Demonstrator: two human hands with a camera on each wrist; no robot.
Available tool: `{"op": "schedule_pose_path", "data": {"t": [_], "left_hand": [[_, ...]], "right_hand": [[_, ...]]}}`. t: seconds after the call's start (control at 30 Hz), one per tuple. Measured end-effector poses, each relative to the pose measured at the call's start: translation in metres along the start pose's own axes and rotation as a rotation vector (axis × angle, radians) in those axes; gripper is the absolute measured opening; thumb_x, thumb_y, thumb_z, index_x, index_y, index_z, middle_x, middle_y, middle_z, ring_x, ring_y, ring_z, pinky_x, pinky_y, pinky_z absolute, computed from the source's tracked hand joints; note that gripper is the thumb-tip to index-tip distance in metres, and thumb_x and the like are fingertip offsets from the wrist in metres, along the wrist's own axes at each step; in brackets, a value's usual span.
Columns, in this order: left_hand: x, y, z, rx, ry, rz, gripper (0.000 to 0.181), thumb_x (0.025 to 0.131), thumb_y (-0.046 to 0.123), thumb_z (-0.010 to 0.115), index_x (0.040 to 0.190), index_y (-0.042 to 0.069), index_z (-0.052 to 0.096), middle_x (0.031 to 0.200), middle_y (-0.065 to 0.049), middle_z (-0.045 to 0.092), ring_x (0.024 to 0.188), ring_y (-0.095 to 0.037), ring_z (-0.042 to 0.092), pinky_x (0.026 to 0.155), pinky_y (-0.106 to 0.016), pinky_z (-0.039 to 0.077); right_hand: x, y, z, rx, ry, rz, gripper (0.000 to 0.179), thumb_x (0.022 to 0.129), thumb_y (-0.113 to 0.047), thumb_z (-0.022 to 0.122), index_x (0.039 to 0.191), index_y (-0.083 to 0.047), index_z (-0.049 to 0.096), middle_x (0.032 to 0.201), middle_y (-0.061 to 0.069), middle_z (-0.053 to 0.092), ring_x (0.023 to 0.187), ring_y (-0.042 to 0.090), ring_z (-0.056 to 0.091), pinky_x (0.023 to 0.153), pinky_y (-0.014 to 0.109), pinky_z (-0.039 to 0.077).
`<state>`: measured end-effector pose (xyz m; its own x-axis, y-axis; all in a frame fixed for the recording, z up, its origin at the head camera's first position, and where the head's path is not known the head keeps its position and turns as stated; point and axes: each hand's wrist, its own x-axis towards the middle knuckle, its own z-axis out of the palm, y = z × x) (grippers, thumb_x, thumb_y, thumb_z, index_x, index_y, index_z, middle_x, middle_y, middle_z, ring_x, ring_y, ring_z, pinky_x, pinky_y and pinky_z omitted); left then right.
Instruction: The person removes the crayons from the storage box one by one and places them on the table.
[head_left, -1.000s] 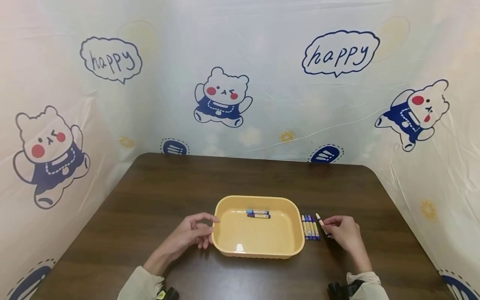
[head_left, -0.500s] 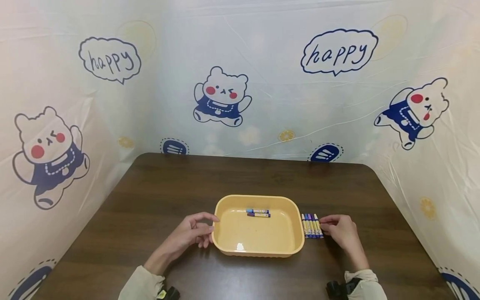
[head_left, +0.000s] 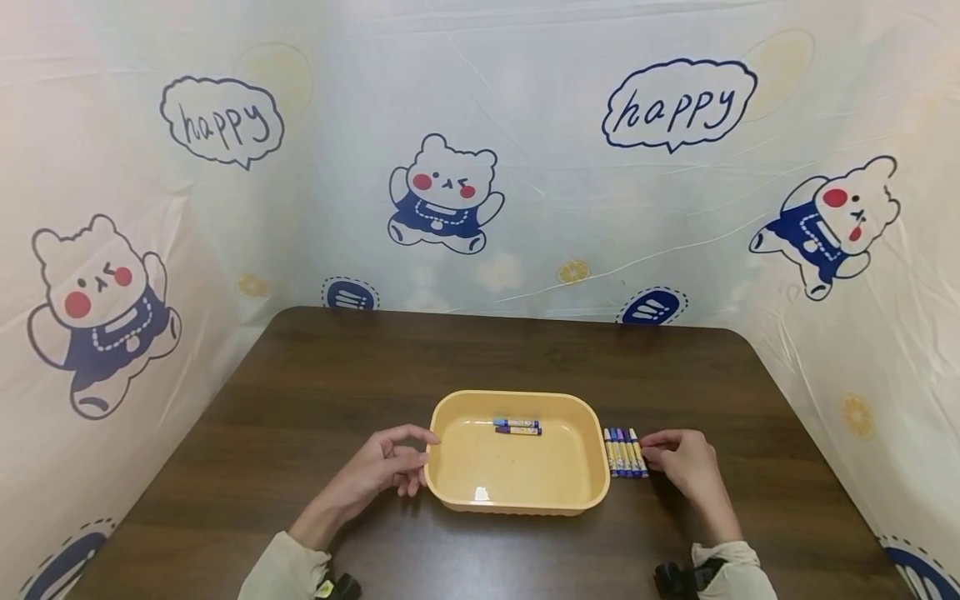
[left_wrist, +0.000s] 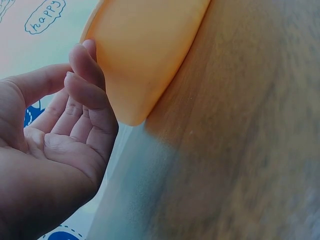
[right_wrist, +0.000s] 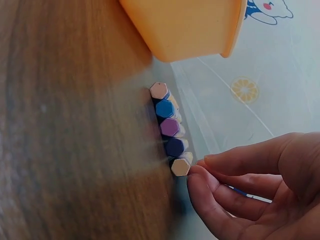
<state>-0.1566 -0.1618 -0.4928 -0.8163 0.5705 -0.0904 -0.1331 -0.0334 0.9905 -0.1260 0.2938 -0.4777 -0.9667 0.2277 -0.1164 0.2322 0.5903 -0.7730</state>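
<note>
My left hand (head_left: 382, 462) holds the left rim of a yellow plastic tray (head_left: 517, 506), index fingertip over the edge and thumb against the outer wall. Inside the tray lie two crayons: one light blue (head_left: 516, 422), one dark purple (head_left: 517, 431). Beside its right wall several crayons stand side by side in a row on the table, their coloured ends showing in the right wrist view: pinkish, blue (right_wrist: 164, 108), purple (right_wrist: 169, 127), navy (right_wrist: 174, 147) and beige. My right hand (head_left: 686, 462) rests its thumb and index fingertips against the outer side of the beige-ended crayon (right_wrist: 180, 167).
The dark wooden table (head_left: 360, 358) has rounded far corners. Behind and beside it hangs a pale curtain (head_left: 555, 200) printed with bears and "happy" bubbles. A dark wrist device (head_left: 678, 579) sits on the right sleeve.
The right hand has moved the last crayon, held slanted and apart earlier, leftward into line with the row; its fingers now touch only the crayon's side. The left hand and tray stay put.
</note>
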Motion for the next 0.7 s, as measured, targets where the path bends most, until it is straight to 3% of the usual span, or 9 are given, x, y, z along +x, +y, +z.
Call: {"op": "schedule_pose_path", "data": {"t": [0.43, 0.7], "left_hand": [[-0.001, -0.001, -0.001, 0.002, 0.008, -0.012, 0.039, 0.099, 0.005, 0.059, 0.132, -0.012, 0.046, 0.074, -0.009, 0.069, 0.06, -0.015, 0.061, 0.054, -0.022, 0.047], [-0.001, 0.001, -0.001, -0.004, 0.005, -0.021, 0.039, 0.098, 0.006, 0.059, 0.132, -0.01, 0.048, 0.075, -0.008, 0.07, 0.06, -0.015, 0.061, 0.054, -0.022, 0.048]], "right_hand": [[-0.004, -0.013, 0.003, -0.009, 0.042, -0.068, 0.015, 0.089, -0.005, 0.072, 0.099, 0.006, 0.075, 0.091, 0.018, 0.073, 0.075, 0.023, 0.071, 0.065, 0.033, 0.059], [-0.009, -0.029, 0.002, -0.068, 0.087, -0.193, 0.014, 0.089, -0.01, 0.074, 0.101, -0.003, 0.077, 0.094, 0.01, 0.074, 0.079, 0.018, 0.066, 0.065, 0.023, 0.052]]}}
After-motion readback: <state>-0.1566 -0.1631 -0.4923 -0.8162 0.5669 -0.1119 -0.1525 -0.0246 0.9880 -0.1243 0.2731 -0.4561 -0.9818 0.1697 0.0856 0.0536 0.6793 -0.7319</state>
